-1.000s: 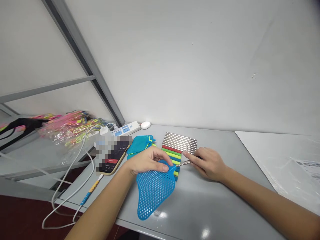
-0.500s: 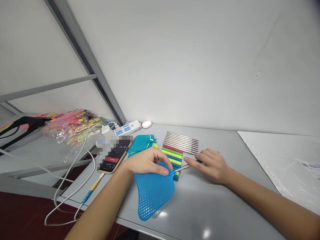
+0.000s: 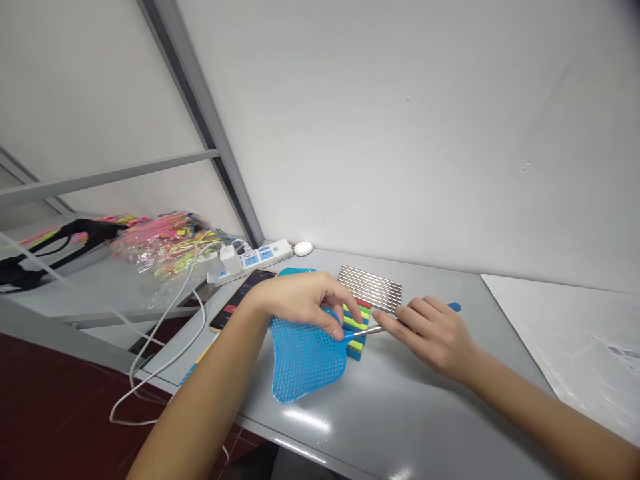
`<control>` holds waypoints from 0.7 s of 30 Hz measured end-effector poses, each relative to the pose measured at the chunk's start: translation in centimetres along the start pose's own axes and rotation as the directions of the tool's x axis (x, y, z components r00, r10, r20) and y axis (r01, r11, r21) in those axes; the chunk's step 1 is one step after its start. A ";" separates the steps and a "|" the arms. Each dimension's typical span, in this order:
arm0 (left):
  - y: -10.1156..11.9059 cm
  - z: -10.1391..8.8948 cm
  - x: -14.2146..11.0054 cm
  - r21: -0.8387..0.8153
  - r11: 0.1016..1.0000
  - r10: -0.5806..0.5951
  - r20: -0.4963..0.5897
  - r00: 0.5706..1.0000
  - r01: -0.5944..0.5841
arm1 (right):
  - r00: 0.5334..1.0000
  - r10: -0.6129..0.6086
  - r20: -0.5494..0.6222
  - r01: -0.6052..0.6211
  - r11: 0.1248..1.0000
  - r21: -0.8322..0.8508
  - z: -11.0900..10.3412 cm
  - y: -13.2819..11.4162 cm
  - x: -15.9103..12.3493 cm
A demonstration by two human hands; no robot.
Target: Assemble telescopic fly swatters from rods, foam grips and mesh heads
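Note:
A blue fly swatter (image 3: 310, 363) with a perforated head and a thin metal rod (image 3: 367, 331) is held across in front of me. My left hand (image 3: 305, 307) is closed at the swatter's neck, thumb against it; the index finger is a little raised and the other fingers are partly hidden. Around the handle, my right hand (image 3: 433, 333) is wrapped, its index finger stretched along the rod. The blue handle end (image 3: 454, 307) sticks out beyond that hand. Colored handle tubes (image 3: 356, 353) lie side by side under the rod, beside a row of metal rods (image 3: 373, 287).
A phone (image 3: 233, 303) and more swatter heads (image 3: 296, 271) lie left, partly behind my left arm. Behind them are a power strip (image 3: 263, 257), white cable (image 3: 197, 293) and white round object (image 3: 303, 249). Bagged colorful items (image 3: 165, 243) sit far left; a white sheet (image 3: 565, 320) lies right.
My left index finger has lifted away from the thumb at the neck. The swatter head has tilted, and more of the blue handle end shows past my right hand. The view has shifted left.

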State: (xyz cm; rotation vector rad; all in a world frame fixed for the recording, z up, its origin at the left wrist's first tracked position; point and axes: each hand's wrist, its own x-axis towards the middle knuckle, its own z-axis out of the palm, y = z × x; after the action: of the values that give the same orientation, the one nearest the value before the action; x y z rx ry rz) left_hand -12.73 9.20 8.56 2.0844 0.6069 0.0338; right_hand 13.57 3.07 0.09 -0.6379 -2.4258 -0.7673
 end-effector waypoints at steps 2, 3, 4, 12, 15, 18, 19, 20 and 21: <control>0.9 -0.7 0.5 0.021 0.999 0.027 0.024 0.999 -0.028 | 0.998 0.052 0.019 -0.051 0.998 -0.024 -0.7 -0.5 0.3; 1.3 -1.1 0.8 0.055 0.998 0.030 0.034 0.999 -0.032 | 0.997 0.074 0.029 -0.073 0.997 -0.038 -1.0 -0.7 0.5; 1.7 -1.4 1.0 0.105 0.994 0.028 0.034 0.999 -0.031 | 0.995 0.094 0.036 -0.092 0.994 -0.053 -1.3 -0.8 0.6; 1.9 -0.9 1.6 0.330 0.944 0.263 -0.774 0.576 0.013 | 0.929 0.369 -0.031 -0.367 0.906 -0.209 -1.0 1.3 0.2; -0.5 0.5 1.9 0.008 0.975 0.072 -0.956 0.283 -0.221 | 0.921 0.386 -0.054 -0.386 0.883 -0.267 -1.2 2.0 0.1; -3.1 2.3 2.5 -0.557 0.744 -0.254 -0.747 0.615 -0.369 | 0.943 0.330 -0.049 -0.329 0.896 -0.299 -1.3 2.3 0.1; -3.8 3.0 2.7 -0.622 0.702 -0.276 -0.687 0.672 -0.348 | 0.951 0.307 -0.035 -0.303 0.905 -0.298 -1.3 2.3 0.1; -4.3 3.6 2.9 -0.663 0.669 -0.287 -0.647 0.706 -0.336 | 0.959 0.284 -0.012 -0.275 0.916 -0.292 -1.2 2.3 0.1; -4.6 4.1 3.1 -0.676 0.659 -0.291 -0.633 0.717 -0.330 | 0.964 0.264 0.017 -0.249 0.926 -0.284 -1.2 2.3 0.1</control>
State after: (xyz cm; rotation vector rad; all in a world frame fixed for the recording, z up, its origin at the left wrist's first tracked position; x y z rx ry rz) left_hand -10.81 9.37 1.94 1.1606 0.8306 0.9972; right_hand 15.16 4.02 1.82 -1.0764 -2.2362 -1.0001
